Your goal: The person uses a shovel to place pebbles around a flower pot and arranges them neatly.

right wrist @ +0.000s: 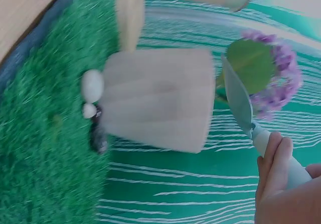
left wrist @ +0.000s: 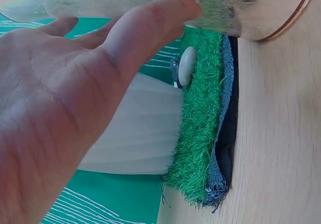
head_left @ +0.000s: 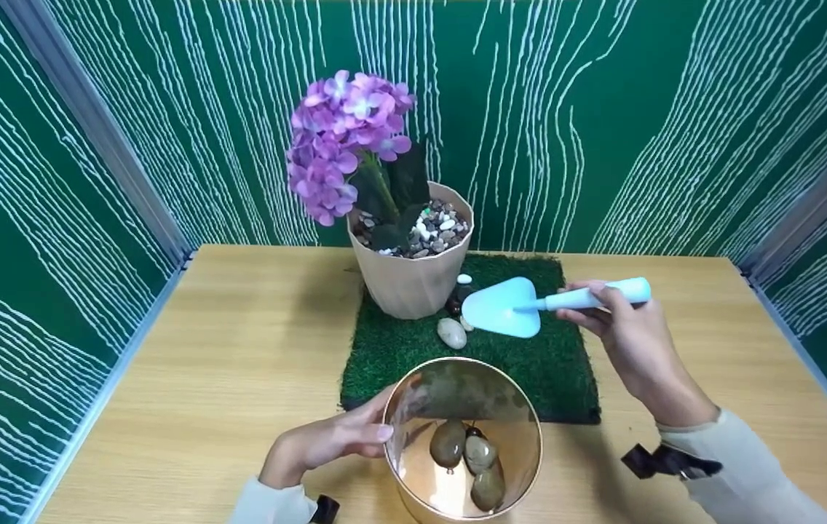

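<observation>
Light-blue trowel point(head_left: 502, 311) hangs above the green grass mat point(head_left: 570, 378), its handle pinched between the thumb and fingers of the right hand point(head_left: 632, 338), its blade appearing in the head view just beside the pale stones point(head_left: 451, 333) near the flowerpot point(head_left: 408, 280). On the mat's near side, the left hand point(head_left: 341, 440) holds a clear, amber-tinted container point(head_left: 519, 409), thumb against its wall and other fingers reaching round, their spread partly hidden. Brownish stones point(head_left: 448, 444) lie inside it, while purple flowers point(head_left: 348, 138) rise from the gravel-filled pot.
</observation>
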Action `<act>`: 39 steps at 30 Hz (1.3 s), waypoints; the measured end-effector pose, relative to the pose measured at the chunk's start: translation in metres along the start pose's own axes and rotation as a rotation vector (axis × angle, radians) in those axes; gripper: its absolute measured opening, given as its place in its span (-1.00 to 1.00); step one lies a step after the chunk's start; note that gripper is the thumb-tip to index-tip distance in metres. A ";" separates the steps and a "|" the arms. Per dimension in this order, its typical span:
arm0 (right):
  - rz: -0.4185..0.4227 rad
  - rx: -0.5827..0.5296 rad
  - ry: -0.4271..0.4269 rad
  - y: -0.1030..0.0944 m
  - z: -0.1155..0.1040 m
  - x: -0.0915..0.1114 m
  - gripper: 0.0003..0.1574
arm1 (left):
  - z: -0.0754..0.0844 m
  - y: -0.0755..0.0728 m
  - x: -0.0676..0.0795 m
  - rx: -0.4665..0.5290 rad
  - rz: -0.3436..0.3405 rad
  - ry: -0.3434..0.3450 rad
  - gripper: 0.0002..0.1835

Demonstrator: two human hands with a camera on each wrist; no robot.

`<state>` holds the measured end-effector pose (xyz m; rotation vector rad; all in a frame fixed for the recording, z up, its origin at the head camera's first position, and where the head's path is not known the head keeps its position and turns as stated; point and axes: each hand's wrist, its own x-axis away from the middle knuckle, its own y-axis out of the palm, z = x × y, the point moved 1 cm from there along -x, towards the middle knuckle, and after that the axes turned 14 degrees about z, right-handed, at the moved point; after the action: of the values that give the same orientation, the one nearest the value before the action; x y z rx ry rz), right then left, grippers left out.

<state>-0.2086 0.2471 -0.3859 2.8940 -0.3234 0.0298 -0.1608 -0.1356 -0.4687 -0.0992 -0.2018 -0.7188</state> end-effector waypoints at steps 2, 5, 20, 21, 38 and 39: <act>-0.010 -0.001 -0.011 -0.001 -0.004 0.008 -0.53 | 0.000 0.001 0.000 0.007 0.000 -0.001 -0.02; -0.015 0.003 -0.017 0.000 -0.008 0.019 -0.50 | -0.002 0.003 0.000 0.008 -0.011 0.005 -0.03; -0.278 0.354 -0.241 0.023 -0.014 0.057 -0.74 | -0.001 0.001 0.001 0.014 -0.019 0.019 -0.04; -0.317 0.388 -0.291 0.025 -0.013 0.058 -0.75 | -0.001 0.001 0.001 0.013 -0.016 0.021 -0.04; -0.686 0.804 -0.730 0.055 0.020 0.074 -0.65 | -0.001 -0.001 0.001 0.026 -0.015 0.005 -0.04; -0.704 0.825 -0.735 0.057 0.021 0.074 -0.63 | -0.001 -0.001 0.001 0.024 -0.012 0.001 -0.04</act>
<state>-0.1486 0.1725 -0.3903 3.4757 0.8042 -1.3027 -0.1604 -0.1368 -0.4695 -0.0746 -0.2102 -0.7280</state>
